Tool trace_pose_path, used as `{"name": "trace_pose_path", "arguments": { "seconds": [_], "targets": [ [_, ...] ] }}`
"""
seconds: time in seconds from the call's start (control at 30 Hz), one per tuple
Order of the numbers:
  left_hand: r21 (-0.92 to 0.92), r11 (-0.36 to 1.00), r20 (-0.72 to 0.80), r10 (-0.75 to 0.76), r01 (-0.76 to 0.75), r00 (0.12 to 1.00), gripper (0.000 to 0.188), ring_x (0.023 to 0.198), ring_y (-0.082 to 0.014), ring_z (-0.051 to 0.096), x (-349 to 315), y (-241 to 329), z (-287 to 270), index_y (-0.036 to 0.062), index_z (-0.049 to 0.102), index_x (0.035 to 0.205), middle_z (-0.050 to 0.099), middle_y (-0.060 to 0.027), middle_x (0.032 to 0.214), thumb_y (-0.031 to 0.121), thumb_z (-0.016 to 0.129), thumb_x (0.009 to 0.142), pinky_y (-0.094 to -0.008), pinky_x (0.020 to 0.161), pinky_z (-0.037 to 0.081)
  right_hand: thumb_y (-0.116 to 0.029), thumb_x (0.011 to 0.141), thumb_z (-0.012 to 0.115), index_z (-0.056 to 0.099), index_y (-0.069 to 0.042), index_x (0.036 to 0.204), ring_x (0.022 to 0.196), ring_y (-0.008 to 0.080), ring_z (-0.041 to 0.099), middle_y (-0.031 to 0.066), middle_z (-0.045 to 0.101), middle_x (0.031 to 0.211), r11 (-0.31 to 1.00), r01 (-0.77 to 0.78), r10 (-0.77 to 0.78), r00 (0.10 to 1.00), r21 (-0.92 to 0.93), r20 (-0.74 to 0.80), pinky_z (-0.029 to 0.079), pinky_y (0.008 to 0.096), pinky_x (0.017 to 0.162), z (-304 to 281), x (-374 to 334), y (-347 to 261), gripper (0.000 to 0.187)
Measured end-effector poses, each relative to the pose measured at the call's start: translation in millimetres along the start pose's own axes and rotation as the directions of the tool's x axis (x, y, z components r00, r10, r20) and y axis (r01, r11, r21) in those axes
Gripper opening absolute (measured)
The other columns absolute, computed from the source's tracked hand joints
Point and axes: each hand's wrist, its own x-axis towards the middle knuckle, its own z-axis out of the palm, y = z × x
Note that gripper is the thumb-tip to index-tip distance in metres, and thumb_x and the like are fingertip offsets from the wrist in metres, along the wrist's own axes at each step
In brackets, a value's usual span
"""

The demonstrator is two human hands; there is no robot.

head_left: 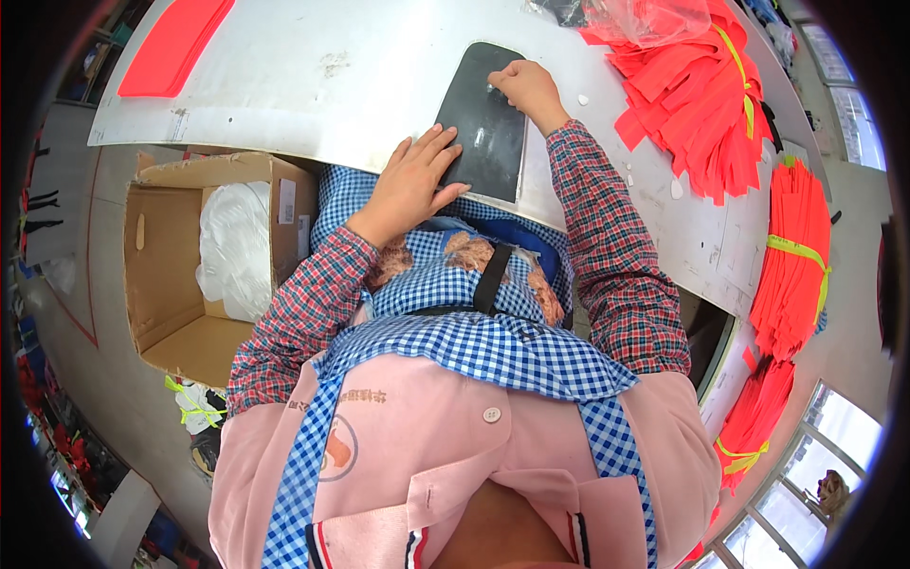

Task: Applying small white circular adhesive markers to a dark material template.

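Note:
A flat black panel [485, 142] with a rounded far end lies on the white table [313, 76], reaching to its near edge. My left hand [409, 182] lies flat with spread fingers at the table edge, its fingertips on the left side of the panel. Over the far part of the panel, my right hand [531, 92] is closed in a pinch, thumb and forefinger together. Whatever sits between those fingertips is too small to name. Faint pale marks show on the black surface.
Coral-red strip bundles [697, 104] tied with yellow bands lie on the right, one partly under clear plastic [654, 17]. A flat red stack [175, 47] rests far left. Below the table's left edge stands an open cardboard box [161, 256] with a white plastic bag [235, 251] inside.

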Motion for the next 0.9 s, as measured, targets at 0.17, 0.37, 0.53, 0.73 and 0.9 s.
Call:
{"name": "trace_pose_path", "arguments": {
  "seconds": [0.17, 0.37, 0.53, 0.73, 0.9],
  "targets": [
    [0.018, 0.999, 0.024, 0.029, -0.029, 0.999, 0.060, 0.136, -0.0308, 0.038, 2, -4, -1, 0.0039, 0.052, 0.129, 0.044, -0.0140, 0.143, 0.045, 0.063, 0.086, -0.0469, 0.111, 0.030, -0.033, 0.078, 0.068, 0.069, -0.003, 0.085, 0.073, 0.0211, 0.066, 0.0097, 0.069, 0.076, 0.981, -0.086, 0.078, 0.995, 0.174, 0.056, 0.052, 0.0330, 0.070, -10, -10, 7, 0.031],
    [-0.208, 0.977, -0.032, -0.048, 0.041, 0.998, 0.046, 0.130, -0.0320, 0.046, 7, -12, -2, 0.0017, 0.058, 0.123, 0.055, -0.0163, 0.134, 0.035, 0.058, 0.092, -0.0432, 0.111, 0.032, -0.029, 0.082, 0.068, 0.067, -0.004, 0.089, 0.075, 0.0165, 0.063, 0.0076, 0.068, 0.081, 0.953, -0.042, 0.118, 0.963, 0.299, -0.244, 0.049, 0.0294, 0.072, -8, -64, 8, 0.026],
    [-0.293, 0.954, -0.031, -0.078, 0.065, 0.997, 0.037, 0.129, -0.0322, 0.046, 6, -14, -3, 0.0045, 0.058, 0.124, 0.055, -0.0156, 0.133, 0.029, 0.050, 0.097, -0.0435, 0.110, 0.033, -0.024, 0.086, 0.068, 0.063, -0.007, 0.090, 0.083, 0.0116, 0.057, 0.0020, 0.063, 0.087, 0.804, -0.105, 0.213, 0.970, 0.585, -0.118, 0.046, 0.0279, 0.073, -8, -77, 0, 0.019],
    [-0.359, 0.931, -0.056, -0.086, 0.061, 0.995, 0.036, 0.130, -0.0320, 0.045, 7, -14, 1, 0.0046, 0.058, 0.124, 0.054, -0.0153, 0.134, 0.028, 0.049, 0.098, -0.0418, 0.110, 0.034, -0.019, 0.090, 0.064, 0.057, -0.008, 0.097, 0.093, 0.0136, 0.056, 0.0027, 0.059, 0.099, 0.348, -0.153, 0.344, 0.939, 0.925, 0.025, 0.046, 0.0312, 0.079, -16, -95, -23, 0.015],
    [-0.423, 0.903, -0.091, -0.123, 0.074, 0.988, 0.034, 0.130, -0.0316, 0.046, 2, -16, 5, 0.0055, 0.059, 0.123, 0.056, -0.0144, 0.133, 0.025, 0.050, 0.097, -0.0400, 0.110, 0.034, -0.017, 0.091, 0.063, 0.057, -0.007, 0.100, 0.094, 0.0152, 0.058, 0.0045, 0.060, 0.101, 0.191, -0.268, 0.290, 0.934, 0.944, 0.207, 0.050, 0.0360, 0.081, -16, -115, -29, 0.015]
  ]
}}
